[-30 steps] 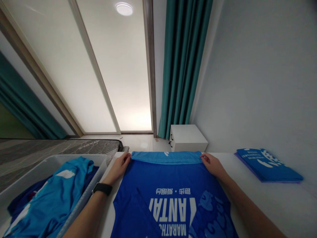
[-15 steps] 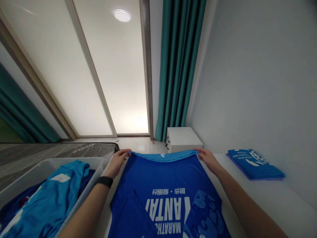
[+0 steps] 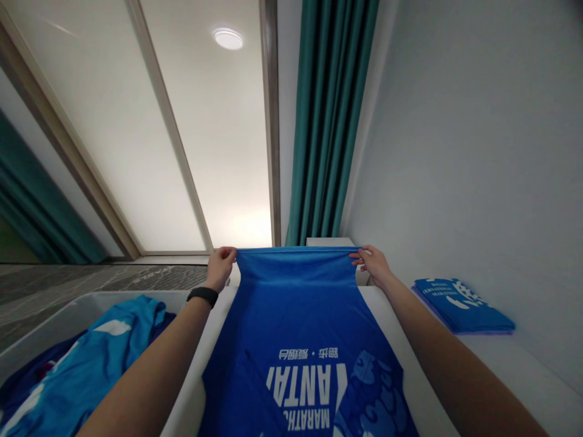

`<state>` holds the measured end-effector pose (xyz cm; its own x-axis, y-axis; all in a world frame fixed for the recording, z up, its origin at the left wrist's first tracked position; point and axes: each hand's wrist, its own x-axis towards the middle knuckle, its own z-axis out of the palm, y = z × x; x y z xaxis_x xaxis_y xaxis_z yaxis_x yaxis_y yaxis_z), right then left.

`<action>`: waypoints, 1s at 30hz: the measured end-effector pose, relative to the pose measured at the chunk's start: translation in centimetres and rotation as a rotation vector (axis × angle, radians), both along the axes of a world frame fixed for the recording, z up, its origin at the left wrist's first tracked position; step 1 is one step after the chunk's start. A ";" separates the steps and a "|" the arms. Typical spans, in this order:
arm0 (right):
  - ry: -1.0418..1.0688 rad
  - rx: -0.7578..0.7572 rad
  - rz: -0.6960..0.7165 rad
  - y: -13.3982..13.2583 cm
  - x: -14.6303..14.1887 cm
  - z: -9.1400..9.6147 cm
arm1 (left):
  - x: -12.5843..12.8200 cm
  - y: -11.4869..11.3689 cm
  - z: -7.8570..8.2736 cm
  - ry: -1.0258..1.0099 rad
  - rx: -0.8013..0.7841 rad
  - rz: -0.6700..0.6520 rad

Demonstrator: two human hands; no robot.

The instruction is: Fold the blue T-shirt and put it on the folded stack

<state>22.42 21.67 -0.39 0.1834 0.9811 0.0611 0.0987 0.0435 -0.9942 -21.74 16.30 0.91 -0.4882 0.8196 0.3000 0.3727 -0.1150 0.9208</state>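
Note:
A blue shirt point(image 3: 291, 315) with white printed lettering, upside down from where I look, lies spread over a white surface. Its far hem is lifted and pulled taut between my two hands. My left hand point(image 3: 221, 266), with a black band on the wrist, pinches the hem's left corner. At the right corner, my right hand point(image 3: 372, 264) grips the hem between thumb and fingers, some of the other fingers spread. The near part of the shirt runs out of the bottom of the view.
On the left stands a whitish bin point(image 3: 175, 298) with crumpled blue clothes point(image 3: 104, 358). Folded blue garments point(image 3: 464, 306) lie in a stack at right, near the wall point(image 3: 478, 152). Beyond the shirt are a white cabinet point(image 3: 330, 241), a green curtain point(image 3: 328, 121) and frosted door panels point(image 3: 218, 152).
Both hands have risen and moved farther off with the hem. The far edge of the shirt is now raised and stretched straight, where it sagged before.

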 end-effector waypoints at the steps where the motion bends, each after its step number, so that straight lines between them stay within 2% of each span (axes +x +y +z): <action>1: 0.010 -0.004 0.008 -0.2 -0.1 0.3 | 0.1 -0.1 0.3 -0.008 0.006 -0.001; 8: 0.051 -0.020 0.049 -2.6 0.4 1.5 | 0.7 -2.0 1.2 -0.048 0.036 -0.027; 13: 0.066 -0.038 0.084 -4.9 1.3 1.8 | 1.0 -4.6 1.7 -0.041 0.037 -0.036; 16: 0.038 -0.048 0.096 -6.8 2.1 1.3 | 1.0 -6.9 1.5 -0.038 0.033 -0.042; 19: -0.103 -0.027 0.135 -9.2 3.0 -0.5 | 0.6 -9.5 0.1 -0.001 -0.020 -0.057; 22: -0.288 -0.003 0.171 -11.3 3.8 -3.5 | 0.1 -12.0 -2.3 0.139 -0.131 -0.109; 25: -0.425 -0.051 0.207 -12.7 4.5 -6.4 | -0.3 -13.8 -4.9 0.299 -0.281 -0.178; 28: -0.558 -0.018 0.241 -13.1 4.6 -8.0 | -0.2 -14.7 -6.7 0.437 -0.312 -0.169; 30: -0.597 0.002 0.231 -13.1 4.4 -8.3 | -0.1 -14.8 -7.3 0.465 -0.297 -0.122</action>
<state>26.85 8.52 -8.72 -0.0993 0.9910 0.0893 0.6233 0.1319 -0.7708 -21.80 1.45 -6.38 -0.2565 0.9438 0.2085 0.7470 0.0567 0.6624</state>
